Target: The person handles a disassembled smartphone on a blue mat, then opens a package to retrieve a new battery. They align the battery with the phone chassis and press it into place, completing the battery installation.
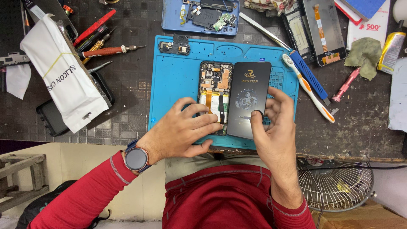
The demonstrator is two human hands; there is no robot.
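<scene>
An opened phone body with bare circuit boards lies on a blue work mat. My left hand rests flat on its lower part, fingers spread over the flex cable. My right hand holds a black glossy panel tilted against the phone's right side, thumb pressed on the panel's lower face. A small black module sits at the mat's top left corner.
Screwdrivers and a white pouch lie at left. Behind the mat sit a blue tray of parts, tweezers, display panels. At right: a toothbrush, a blue tool, a pink driver. A fan stands below.
</scene>
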